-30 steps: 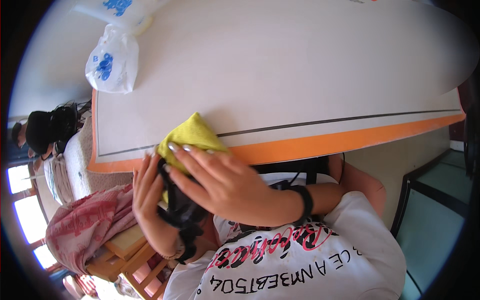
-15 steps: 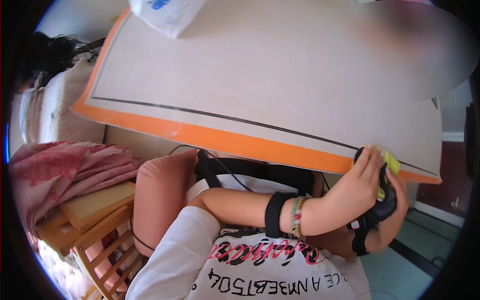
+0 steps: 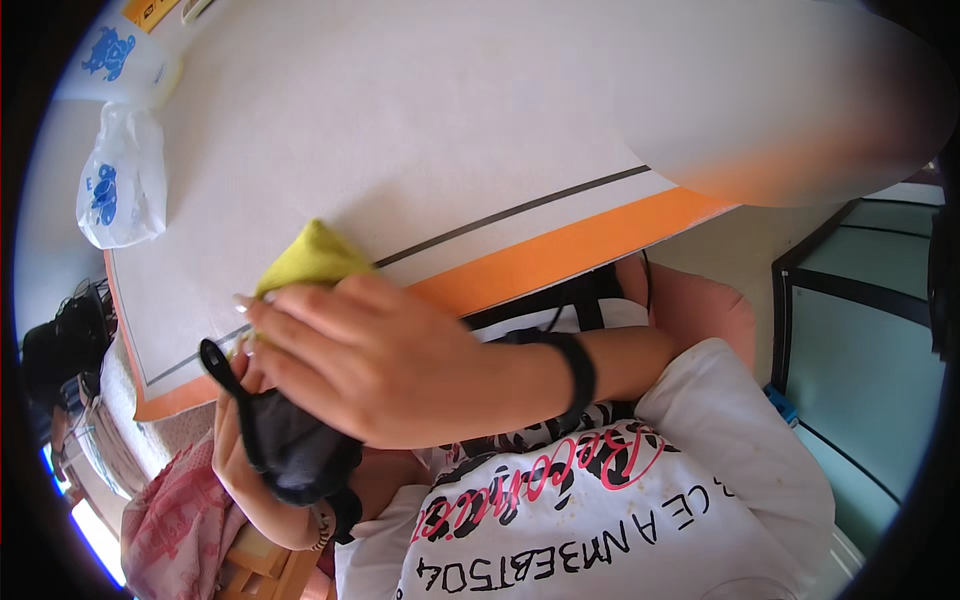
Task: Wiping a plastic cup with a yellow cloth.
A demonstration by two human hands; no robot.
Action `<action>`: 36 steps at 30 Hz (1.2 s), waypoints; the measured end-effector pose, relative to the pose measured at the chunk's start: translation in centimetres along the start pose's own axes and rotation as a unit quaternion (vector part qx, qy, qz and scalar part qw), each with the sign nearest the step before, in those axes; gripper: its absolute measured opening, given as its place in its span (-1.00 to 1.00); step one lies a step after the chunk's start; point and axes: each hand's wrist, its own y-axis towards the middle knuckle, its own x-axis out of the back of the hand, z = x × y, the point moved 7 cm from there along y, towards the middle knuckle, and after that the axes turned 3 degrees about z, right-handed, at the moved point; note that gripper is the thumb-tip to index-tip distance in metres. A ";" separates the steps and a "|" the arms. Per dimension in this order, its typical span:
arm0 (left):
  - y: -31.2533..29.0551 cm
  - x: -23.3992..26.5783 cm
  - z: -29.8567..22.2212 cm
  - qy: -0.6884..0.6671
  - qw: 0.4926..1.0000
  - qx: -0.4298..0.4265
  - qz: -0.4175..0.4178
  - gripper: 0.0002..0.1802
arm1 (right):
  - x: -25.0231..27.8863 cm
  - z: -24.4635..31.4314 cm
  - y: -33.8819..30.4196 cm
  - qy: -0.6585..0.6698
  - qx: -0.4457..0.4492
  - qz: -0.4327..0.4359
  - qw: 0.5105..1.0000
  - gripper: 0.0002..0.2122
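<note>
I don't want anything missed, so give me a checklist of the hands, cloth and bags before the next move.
1. Right hand over yellow cloth: ok, its fingers cross it.
2. Left hand's hold: cannot tell, mostly hidden by the black item.
3. Loop clear of the cloth: ok, it sticks out to the left.
4. White plastic bags apart from the cloth: ok, at the far left.
5. Table's right side clearly visible: not ok, blurred.

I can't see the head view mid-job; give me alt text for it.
A person's right hand covers part of a yellow cloth at the near edge of a pale, orange-bordered table, while the left hand lies against a black item with a loop. Two pale plastic bags with blue prints are at far left.
</note>
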 end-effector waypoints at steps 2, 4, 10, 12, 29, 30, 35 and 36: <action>-0.2 -0.6 0.5 0.007 1.000 0.014 -0.022 -0.67 | -1.3 0.7 -0.6 -0.043 0.012 -0.025 0.999 -0.78; -0.5 -0.9 -2.5 0.073 0.976 -0.139 -0.152 -0.66 | -1.3 0.8 -1.3 -0.126 0.038 -0.082 0.988 -0.76; -1.8 -1.0 -3.1 0.116 0.975 -0.107 -0.153 -0.66 | 0.6 0.2 -2.9 0.016 0.081 -0.049 0.995 -0.84; -1.9 -1.7 -3.6 0.138 0.978 -0.116 -0.102 -0.70 | 1.7 -0.2 -3.7 0.011 0.100 -0.017 0.995 -0.75; -3.4 -5.1 -6.6 0.078 0.972 -0.208 -0.076 -0.76 | 6.8 -1.8 -8.0 -0.071 0.013 -0.002 0.997 -0.83; -3.3 -4.9 -6.4 0.078 0.973 -0.203 -0.079 -0.76 | 6.7 -1.7 -7.9 -0.068 0.017 0.000 0.998 -0.83; -3.4 -4.7 -5.9 0.073 0.972 -0.215 -0.049 -0.73 | 6.5 -1.3 -7.5 -0.081 0.012 0.004 0.997 -0.82; -3.4 -4.9 -5.9 0.072 0.971 -0.224 -0.036 -0.72 | 6.5 -1.3 -7.7 -0.097 0.010 0.005 0.995 -0.82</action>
